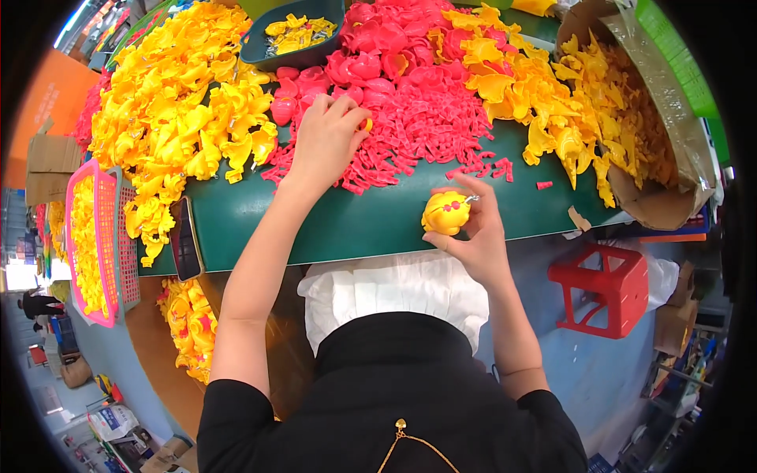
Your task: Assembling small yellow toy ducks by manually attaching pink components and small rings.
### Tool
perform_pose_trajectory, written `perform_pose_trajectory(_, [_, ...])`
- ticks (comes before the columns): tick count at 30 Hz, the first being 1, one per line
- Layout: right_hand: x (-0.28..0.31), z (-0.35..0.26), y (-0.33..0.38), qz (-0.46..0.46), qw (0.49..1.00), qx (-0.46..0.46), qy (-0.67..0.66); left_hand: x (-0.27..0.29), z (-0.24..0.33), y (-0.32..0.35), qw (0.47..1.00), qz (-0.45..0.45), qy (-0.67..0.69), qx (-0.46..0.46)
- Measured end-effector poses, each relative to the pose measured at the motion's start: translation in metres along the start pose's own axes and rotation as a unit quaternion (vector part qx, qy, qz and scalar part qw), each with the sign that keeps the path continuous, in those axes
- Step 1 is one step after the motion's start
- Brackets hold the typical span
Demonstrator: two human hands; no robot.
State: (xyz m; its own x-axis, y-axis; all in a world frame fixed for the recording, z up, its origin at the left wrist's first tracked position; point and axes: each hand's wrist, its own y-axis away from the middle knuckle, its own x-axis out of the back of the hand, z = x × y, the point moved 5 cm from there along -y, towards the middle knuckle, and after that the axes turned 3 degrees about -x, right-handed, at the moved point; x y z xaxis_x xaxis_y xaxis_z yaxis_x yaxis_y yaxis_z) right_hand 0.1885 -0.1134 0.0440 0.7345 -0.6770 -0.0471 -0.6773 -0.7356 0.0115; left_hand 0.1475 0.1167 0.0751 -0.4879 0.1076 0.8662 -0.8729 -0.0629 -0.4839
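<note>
My right hand (481, 244) holds a round yellow plastic toy (446, 214) between thumb and fingers, just above the near side of the green table (315, 229). Red bits show on the toy's surface, and a short metal chain (472, 199) hangs at its side. Farther forward, my left hand (327, 138) reaches into the pile of small red strip-like pieces (426, 130). Its fingers are curled down, with a bit of yellow showing by the fingertips; what they grip is mostly hidden. Red rounded shells (378, 35) lie heaped behind it.
Yellow plastic parts (173, 94) are heaped at left, more (544, 87) at right, spilling from a cardboard box (698, 150). A dark tray (292, 54) stands at the back. A phone (187, 240) and pink basket (107, 236) are left; a red stool (623, 288) is right.
</note>
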Motion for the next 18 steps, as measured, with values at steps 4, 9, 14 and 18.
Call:
perform_pose_trajectory(4, [0.009, 0.011, 0.000, 0.014, 1.000, -0.007, 0.026, 0.014, 0.010, 0.011, 0.992, 0.083, 0.088, 0.045])
perform_pose_trajectory(9, [0.007, 0.012, -0.010, 0.025, 0.987, 0.042, -0.151, -0.002, 0.079, 0.072, 0.925, 0.019, 0.348, 0.153])
perform_pose_trajectory(14, [-0.027, 0.020, -0.017, -0.051, 0.985, 0.005, -0.168, 0.002, 0.080, 0.104, 0.967, 0.069, 0.191, 0.157])
perform_pose_trajectory(18, [-0.040, 0.022, -0.017, -0.064, 0.991, 0.026, -0.112, 0.003, 0.079, 0.105, 0.967, 0.069, 0.165, 0.183])
